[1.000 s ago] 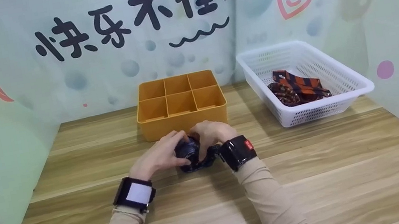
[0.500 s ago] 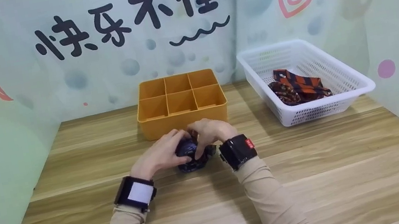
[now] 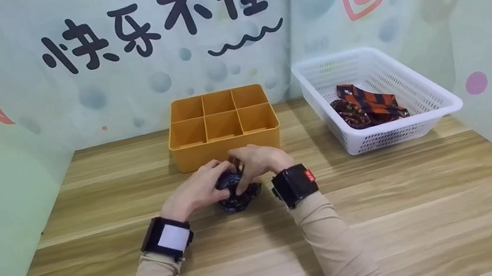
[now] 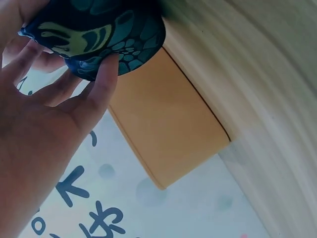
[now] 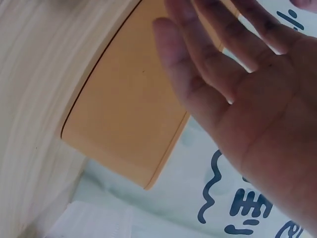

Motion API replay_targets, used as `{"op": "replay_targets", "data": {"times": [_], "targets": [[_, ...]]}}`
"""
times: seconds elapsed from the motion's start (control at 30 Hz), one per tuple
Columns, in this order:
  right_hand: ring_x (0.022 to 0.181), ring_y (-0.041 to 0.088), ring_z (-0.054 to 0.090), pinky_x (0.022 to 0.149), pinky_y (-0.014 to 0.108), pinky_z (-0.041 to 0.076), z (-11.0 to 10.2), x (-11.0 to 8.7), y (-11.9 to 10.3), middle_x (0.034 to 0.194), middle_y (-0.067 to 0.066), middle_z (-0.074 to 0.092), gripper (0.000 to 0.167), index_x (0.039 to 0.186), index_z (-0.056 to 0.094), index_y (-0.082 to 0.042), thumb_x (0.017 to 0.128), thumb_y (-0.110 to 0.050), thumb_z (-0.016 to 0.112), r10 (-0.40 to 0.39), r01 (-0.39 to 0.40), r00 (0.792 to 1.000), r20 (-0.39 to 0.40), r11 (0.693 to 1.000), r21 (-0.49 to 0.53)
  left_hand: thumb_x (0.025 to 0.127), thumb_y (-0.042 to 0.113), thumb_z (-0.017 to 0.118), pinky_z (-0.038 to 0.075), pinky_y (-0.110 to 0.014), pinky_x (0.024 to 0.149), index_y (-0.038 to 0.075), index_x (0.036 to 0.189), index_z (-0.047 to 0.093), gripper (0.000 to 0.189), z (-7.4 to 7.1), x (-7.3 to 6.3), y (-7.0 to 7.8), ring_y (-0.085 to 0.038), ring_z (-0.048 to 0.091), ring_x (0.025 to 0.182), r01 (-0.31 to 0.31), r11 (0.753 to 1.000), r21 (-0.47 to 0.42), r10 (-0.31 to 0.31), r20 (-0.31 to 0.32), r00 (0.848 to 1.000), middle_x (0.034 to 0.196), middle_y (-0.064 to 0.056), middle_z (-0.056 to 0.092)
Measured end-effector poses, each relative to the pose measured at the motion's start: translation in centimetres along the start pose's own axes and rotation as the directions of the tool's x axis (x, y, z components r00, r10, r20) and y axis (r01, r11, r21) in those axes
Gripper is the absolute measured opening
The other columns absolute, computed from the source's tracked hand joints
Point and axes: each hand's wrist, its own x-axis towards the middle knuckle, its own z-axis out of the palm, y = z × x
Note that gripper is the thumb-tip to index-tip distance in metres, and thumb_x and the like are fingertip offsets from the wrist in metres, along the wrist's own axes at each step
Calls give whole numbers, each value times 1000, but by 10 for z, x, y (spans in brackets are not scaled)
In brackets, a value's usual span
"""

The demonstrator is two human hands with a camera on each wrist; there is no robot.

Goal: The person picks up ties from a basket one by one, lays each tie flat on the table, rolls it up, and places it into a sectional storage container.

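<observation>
Pale backdrop [image 3: 56, 126] on 3 sides, printed with bubbles, bold dark lettering [image 3: 185, 17] and a pink heart [image 3: 362, 1]. Wood-grain table [image 3: 238, 266] below.

Work is centered on the table, just in front of a yellow-orange box [image 3: 208, 155]: 1 dark printed cloth [image 4: 138, 39], bunched into a compact shape. Left wrist view gives its print: bluish scale-like cells plus a yellow-green motif [image 4: 74, 42]. Whether its underside touches the table, cannot tell.

Both hands at the cloth. Left hand [image 3: 197, 189] grips it from the left, thumb and fingers curled about it. Right hand [image 3: 257, 161] pinches it from the right, thumb on the near side; fingertips mostly hidden. Right wrist view catches the palm and bent fingers, with the box wall behind.

Black strap on each wrist, the left strap [image 3: 153, 240] with a white patch, the right strap [image 3: 293, 188] with a red tag. Tan sleeves [image 3: 346, 247].

Box: 6 compartments, 2 rows of 3, near the backdrop. To its right, a white perforated basket [image 3: 425, 119], holding an orange-and-dark striped cloth [image 3: 368, 101] beside a reddish-brown patterned roll [image 3: 350, 114].
</observation>
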Motion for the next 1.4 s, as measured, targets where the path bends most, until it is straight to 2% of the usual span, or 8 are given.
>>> {"op": "replay_targets", "data": {"times": [0.17,0.33,0.57,0.7,0.83,1.03,1.23,1.4], "targets": [[106,21,59,93,35,49,4,4,4,114,4,65,57,115,59,-12,66,-26,85,23,-22,999,-29,999,31,81,9,62,44,-48,100,2,119,61,39,3,2,1,-40,53,115,-59,998,16,60,-72,996,131,-25,46],[99,20,60,88,34,50,8,7,10,108,7,67,54,115,63,-10,67,-25,84,54,-52,996,-65,998,44,65,9,76,42,-52,102,3,130,51,70,11,0,4,-45,36,124,-48,997,56,50,-36,998,135,-24,37],[85,16,56,73,26,46,10,8,15,97,7,68,45,107,67,-8,68,-25,82,23,-21,995,-98,1000,16,54,23,86,50,-46,90,5,127,51,83,29,3,1,-38,47,107,-78,937,339,144,-174,974,121,-17,53],[95,22,61,85,33,51,10,9,17,107,10,69,51,112,63,-5,68,-24,82,-10,16,991,-130,999,43,57,33,85,54,-48,79,5,130,49,86,29,4,7,-38,51,104,6,928,373,62,-171,983,120,-17,57],[108,26,60,95,38,48,10,9,18,117,12,66,54,118,56,-6,74,-26,79,-47,59,994,-96,990,125,62,38,82,53,-51,81,4,133,45,87,23,3,7,-40,53,106,73,938,338,-39,-105,994,123,-19,58],[128,23,46,111,38,35,9,7,12,141,9,48,78,140,39,-13,75,-26,79,-148,133,988,41,956,261,65,31,80,51,-50,89,1,129,46,79,11,-3,-4,-41,58,104,95,983,156,-86,-68,994,123,-23,50],[146,27,19,119,44,20,19,12,-7,159,12,18,115,153,12,-23,65,-30,87,-179,171,981,78,981,97,69,25,72,44,-48,102,-6,130,42,75,4,-7,-24,-37,54,115,95,994,-61,-95,-8,995,129,-24,49],[142,25,30,117,41,26,27,17,-13,158,12,22,122,153,4,-30,64,-27,88,-140,137,988,59,989,57,70,25,72,43,-47,101,-6,132,34,79,2,-8,-33,-35,55,113,141,968,-207,-134,47,990,124,-26,55]]}}
